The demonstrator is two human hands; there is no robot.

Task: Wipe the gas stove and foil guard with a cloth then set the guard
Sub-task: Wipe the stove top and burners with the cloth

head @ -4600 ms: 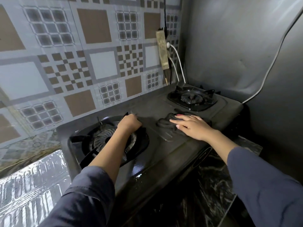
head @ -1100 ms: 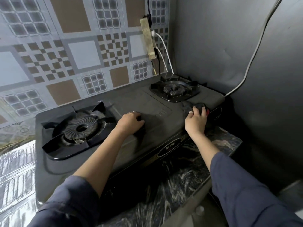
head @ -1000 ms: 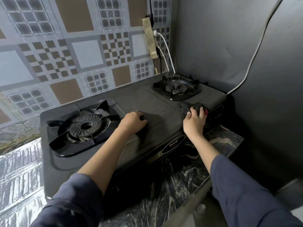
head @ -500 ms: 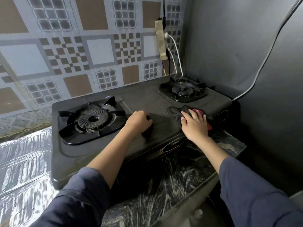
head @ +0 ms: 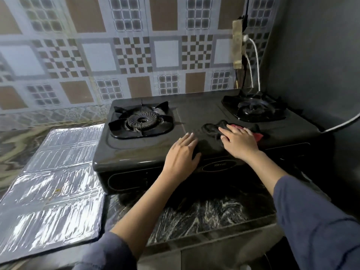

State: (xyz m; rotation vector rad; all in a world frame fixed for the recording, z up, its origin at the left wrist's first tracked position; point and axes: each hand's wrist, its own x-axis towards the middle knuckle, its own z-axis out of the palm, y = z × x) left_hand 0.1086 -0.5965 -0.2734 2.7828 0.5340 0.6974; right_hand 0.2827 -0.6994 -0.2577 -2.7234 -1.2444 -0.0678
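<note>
A black two-burner gas stove (head: 194,114) stands on a dark marble counter. My right hand (head: 240,142) presses flat on a crumpled dark cloth (head: 211,130) with a red patch, on the stove top between the burners. My left hand (head: 181,154) rests flat on the stove's front edge, just left of the cloth, fingers spread, holding nothing. The foil guard (head: 52,184) lies unfolded and flat on the counter to the left of the stove.
The left burner (head: 141,121) and right burner (head: 253,109) sit in their grates. A power strip (head: 237,43) with white cables hangs on the patterned tiled wall. A grey wall closes the right side. The counter edge (head: 204,238) runs in front.
My right hand has slid the cloth from the stove's right front corner leftward to the middle. My left hand has opened flat on the front edge. The view has pulled back and shifted left.
</note>
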